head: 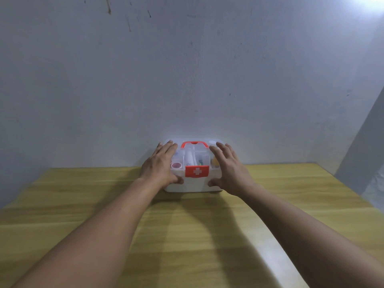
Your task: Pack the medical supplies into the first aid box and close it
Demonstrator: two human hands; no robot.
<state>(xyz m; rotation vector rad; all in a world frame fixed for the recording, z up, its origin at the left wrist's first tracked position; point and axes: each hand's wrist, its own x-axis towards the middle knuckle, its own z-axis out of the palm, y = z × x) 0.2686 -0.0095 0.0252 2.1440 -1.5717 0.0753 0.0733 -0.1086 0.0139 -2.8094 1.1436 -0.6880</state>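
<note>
A white first aid box (194, 185) stands at the far edge of the wooden table, against the wall. Its clear lid is down, with a red handle (194, 144) on top and a red latch (197, 171) bearing a white cross at the front. Through the lid I make out supplies: a roll with a red centre (176, 165), a white tube (189, 157) and something yellow (215, 162). My left hand (161, 165) lies flat over the lid's left side, thumb on the front wall. My right hand (230, 168) rests over the right side, fingers spread, thumb on the front.
The wooden table (187, 235) stretches from the box toward me. A plain pale wall (187, 80) rises directly behind the box, and a second wall (365, 146) closes in at the right.
</note>
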